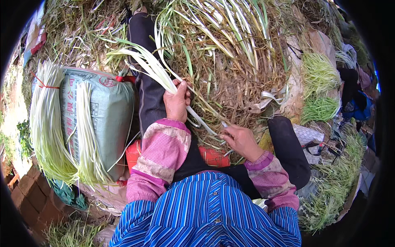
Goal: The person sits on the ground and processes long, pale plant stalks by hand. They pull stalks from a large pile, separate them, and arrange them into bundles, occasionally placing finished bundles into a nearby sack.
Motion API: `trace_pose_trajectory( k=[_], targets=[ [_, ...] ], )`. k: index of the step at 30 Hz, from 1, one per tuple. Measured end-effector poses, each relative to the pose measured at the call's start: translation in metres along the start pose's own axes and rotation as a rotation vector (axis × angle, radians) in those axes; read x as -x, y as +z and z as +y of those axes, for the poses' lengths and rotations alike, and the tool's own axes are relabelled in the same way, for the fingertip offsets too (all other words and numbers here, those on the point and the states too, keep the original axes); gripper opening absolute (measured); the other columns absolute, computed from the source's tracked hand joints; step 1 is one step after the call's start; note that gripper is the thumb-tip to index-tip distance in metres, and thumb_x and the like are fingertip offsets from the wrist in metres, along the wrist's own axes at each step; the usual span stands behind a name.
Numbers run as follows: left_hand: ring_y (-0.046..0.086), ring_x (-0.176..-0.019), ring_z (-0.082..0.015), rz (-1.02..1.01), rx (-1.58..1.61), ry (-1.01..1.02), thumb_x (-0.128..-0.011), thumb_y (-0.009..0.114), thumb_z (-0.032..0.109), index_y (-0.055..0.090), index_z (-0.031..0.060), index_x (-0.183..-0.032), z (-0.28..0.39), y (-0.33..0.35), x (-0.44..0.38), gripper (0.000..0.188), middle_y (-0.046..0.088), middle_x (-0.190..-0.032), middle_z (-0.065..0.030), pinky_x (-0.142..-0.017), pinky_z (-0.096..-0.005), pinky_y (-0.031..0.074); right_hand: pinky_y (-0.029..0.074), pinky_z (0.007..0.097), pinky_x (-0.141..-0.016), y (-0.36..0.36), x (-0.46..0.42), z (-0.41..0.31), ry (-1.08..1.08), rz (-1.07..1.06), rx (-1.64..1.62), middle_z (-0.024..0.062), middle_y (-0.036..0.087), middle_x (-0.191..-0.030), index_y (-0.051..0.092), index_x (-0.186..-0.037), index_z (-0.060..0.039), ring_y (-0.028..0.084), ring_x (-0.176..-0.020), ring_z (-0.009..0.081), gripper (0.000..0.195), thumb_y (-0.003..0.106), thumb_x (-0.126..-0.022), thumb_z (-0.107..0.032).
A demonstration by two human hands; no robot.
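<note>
My left hand grips a pale leafy stalk like a leek or garlic shoot. Its leaves fan out to the upper left, and its white stem slants down toward my right hand. A brownish, withered outer leaf stretches from near the left hand to the fingertips of my right hand, which pinch its lower end. Some of the pinched end is hidden by the fingers. Beyond both hands lies a loose heap of uncleaned stalks with brown, dry leaves, and stripped litter covers the ground between my legs.
At left, a stuffed green woven sack bearing writing carries a red-tied bundle of pale stalks and a loose bunch. Cut greens lie in piles at right, with more trimmings nearer. Bricks stand at lower left.
</note>
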State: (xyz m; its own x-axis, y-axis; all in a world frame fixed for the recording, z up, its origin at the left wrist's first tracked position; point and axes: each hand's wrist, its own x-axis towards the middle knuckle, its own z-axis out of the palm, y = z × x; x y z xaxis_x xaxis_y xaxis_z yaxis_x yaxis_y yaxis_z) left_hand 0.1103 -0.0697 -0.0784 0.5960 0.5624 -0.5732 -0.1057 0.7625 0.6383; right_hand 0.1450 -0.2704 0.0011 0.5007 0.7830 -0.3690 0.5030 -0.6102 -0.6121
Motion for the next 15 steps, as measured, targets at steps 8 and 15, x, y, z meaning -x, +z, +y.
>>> trace_pose_trajectory(
  k=[8, 15],
  targets=[
    [0.046, -0.054, -0.0033, -0.017, -0.241, 0.177, -0.079, 0.056, 0.005, 0.045, 0.0012, -0.1, 0.0, -0.001, 0.028, 0.024, 0.056, -0.07, -0.0013, -0.045, -0.0162, 0.036, 0.043, 0.0372, -0.061, 0.015, -0.125, -0.023, 0.068, 0.24, -0.194, 0.0116, 0.054, -0.08, 0.054, -0.081, -0.0004, 0.055, -0.07, 0.0294, 0.029, 0.056, -0.078, -0.03],
    [0.045, -0.054, -0.0051, 0.053, -0.027, 0.263, -0.081, 0.055, 0.009, 0.042, 0.0032, -0.101, 0.047, -0.015, 0.045, 0.025, 0.056, -0.073, -0.006, -0.038, -0.0146, 0.034, 0.043, 0.0341, -0.054, 0.002, -0.083, 0.005, 0.172, 0.423, 0.278, 0.0048, 0.049, -0.069, 0.052, -0.077, -0.0071, 0.052, -0.059, 0.0208, 0.015, 0.054, -0.08, -0.022]
  ],
)
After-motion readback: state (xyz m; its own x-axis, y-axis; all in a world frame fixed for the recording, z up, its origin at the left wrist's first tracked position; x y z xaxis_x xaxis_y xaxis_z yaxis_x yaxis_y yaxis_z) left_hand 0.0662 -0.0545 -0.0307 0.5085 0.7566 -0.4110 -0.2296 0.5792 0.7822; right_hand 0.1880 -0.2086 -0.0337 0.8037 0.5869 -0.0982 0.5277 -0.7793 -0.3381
